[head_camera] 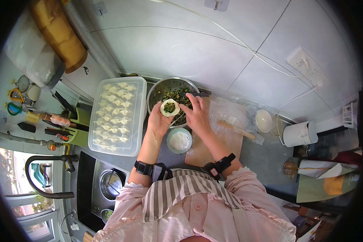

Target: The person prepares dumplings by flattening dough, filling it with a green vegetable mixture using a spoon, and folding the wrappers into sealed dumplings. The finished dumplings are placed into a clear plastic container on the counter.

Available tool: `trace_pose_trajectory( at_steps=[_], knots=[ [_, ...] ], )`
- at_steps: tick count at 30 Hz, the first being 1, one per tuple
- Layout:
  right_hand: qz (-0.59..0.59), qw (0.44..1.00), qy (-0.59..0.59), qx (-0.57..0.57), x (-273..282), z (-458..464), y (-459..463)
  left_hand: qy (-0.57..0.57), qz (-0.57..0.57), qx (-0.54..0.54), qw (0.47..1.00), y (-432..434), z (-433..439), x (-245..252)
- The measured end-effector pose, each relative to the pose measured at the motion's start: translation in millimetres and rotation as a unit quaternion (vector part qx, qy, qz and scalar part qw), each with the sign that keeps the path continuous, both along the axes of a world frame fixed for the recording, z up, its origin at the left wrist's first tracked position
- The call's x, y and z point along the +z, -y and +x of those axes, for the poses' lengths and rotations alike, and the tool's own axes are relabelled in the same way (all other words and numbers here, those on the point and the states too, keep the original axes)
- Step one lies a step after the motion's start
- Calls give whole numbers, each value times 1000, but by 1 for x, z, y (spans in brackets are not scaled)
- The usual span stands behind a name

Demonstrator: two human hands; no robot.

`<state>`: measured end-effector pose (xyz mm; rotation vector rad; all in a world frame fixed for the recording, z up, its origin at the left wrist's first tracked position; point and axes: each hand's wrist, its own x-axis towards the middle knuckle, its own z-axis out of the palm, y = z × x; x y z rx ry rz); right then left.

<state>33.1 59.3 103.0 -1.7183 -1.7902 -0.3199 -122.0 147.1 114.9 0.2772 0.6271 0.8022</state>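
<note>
My left hand (pixel 157 122) holds a round dough wrapper (pixel 164 113) with a mound of chopped green filling (pixel 169 107) at its centre. Close to the wrapper's right edge is my right hand (pixel 197 116), fingers apart, with nothing visible between them. Both hands are over a steel mixing bowl (pixel 152 90) holding more green and yellow filling (pixel 178 93). Dark chopsticks (pixel 204 94) lie at the bowl's right rim, partly behind my right fingers. A thin silvery utensil handle (pixel 177 118) crosses the front of the bowl; my right hand hides its far end.
A small bowl of white powder (pixel 179 141) stands in front. Left is a lidded clear plastic box (pixel 141 115) of folded dumplings (pixel 113 116); nearer, a sink (pixel 93 196). On the right are a wooden board (pixel 199 151), rolling pin (pixel 239 130), plastic sheet (pixel 222 109) and white appliance (pixel 299 134).
</note>
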Motion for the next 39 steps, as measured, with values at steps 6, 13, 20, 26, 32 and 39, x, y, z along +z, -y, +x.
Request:
trace_pose_trajectory(
  at_steps=[6, 13, 20, 26, 32, 39],
  knots=[
    [-91, 938, -334, -38, -24, 19, -10, 14, -2, -4, 1000, 2, -5, 0],
    [-86, 919, -373, -99, -47, 36, -24, 24, -3, 1, 1000, 8, -14, 3],
    [-132, 991, -5, 25, -20, 31, -12, 25, 12, -8, 1000, 16, -21, 9],
    [45, 977, 6, 209, 26, 11, 12, 66, 23, -58, 996, 19, -24, 16],
    [70, 973, -1, 219, 46, 0, 13, 50, 49, -135, 988, 18, -20, 26],
    [22, 977, 5, 214, 64, 8, 7, 25, 72, -183, 980, 15, -19, 37]
  ],
)
